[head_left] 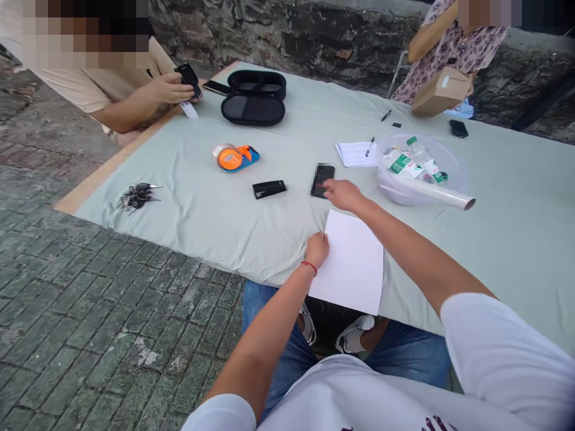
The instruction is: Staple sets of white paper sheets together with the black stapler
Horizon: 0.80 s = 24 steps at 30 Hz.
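Note:
A blank white sheet of paper point(353, 263) lies in front of me, its near end reaching over the table's edge. My left hand point(317, 249), with a red string at the wrist, is closed at the sheet's left edge. Beyond the sheet lies a dark smartphone point(320, 179). My right hand point(345, 195) is at the phone's lower right side, fingers curled and a fingertip over the screen. To the left of the phone is a black stapler point(269, 189).
Leftward are an orange-blue tape dispenser point(236, 157), keys point(138, 196) and an open black case point(253, 111). On the right, a plastic tub point(395, 190) holds bottles beside papers point(357, 154). One person holds a black device point(188, 79); another holds a cardboard box point(441, 91).

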### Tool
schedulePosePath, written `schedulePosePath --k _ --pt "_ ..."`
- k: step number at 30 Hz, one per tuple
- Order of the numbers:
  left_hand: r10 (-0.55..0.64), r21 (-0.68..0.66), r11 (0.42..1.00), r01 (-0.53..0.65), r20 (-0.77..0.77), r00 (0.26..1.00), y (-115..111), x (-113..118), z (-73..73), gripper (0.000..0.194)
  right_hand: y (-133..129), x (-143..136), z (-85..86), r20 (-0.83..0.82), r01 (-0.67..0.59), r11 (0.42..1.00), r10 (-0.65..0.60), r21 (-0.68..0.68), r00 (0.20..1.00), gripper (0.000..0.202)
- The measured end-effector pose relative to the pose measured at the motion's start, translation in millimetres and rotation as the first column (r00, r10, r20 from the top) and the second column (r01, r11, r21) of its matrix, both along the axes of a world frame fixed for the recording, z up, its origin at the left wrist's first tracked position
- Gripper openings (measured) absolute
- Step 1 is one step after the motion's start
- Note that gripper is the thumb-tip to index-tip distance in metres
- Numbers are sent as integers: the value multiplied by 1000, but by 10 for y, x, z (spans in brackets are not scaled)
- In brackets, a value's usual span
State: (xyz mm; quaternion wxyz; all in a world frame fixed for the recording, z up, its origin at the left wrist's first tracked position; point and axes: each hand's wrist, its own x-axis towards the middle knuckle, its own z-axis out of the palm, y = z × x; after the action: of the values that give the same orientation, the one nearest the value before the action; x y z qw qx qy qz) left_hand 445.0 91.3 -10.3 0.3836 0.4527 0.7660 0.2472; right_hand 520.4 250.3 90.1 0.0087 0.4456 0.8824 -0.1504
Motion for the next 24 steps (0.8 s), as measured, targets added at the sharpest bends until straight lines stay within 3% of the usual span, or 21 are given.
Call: schedulePosePath --k 3,5,7,9,11,14,19,21,24 --pt "-20 -42 999 19 -20 1000 -23 28 68 29 123 -1129 -233 -71 -252 967 255 51 964 63" --pt "-32 -62 998 32 0 999 -86 6 82 28 136 -1668 -362 -68 -304 949 310 84 948 69" --pt "-61 -18 998 62 56 997 -199 -82 79 29 130 -1949 -450 -5 -309 951 309 33 951 62" --pt "-102 44 994 99 83 991 -358 -237 85 30 113 -1941 -520 40 -332 943 332 -16 942 47" --pt "-147 93 986 138 104 984 -546 -423 108 29 82 -1659 -583 53 -392 920 392 -25 918 37" --pt "-206 99 977 191 177 962 -826 -646 135 29 3 -869 -643 59 -474 880 476 -43 878 35" --pt "-191 22 980 198 390 901 -1051 -644 165 30 -133 514 -652 9 -366 925 368 -102 930 44" --pt "-166 12 984 177 406 899 -1005 -560 180 30 -164 827 -665 -29 -310 945 309 -107 951 48" --pt "-156 -4 986 168 358 921 -852 -436 184 28 -187 996 -684 -94 -283 953 274 -109 957 51"
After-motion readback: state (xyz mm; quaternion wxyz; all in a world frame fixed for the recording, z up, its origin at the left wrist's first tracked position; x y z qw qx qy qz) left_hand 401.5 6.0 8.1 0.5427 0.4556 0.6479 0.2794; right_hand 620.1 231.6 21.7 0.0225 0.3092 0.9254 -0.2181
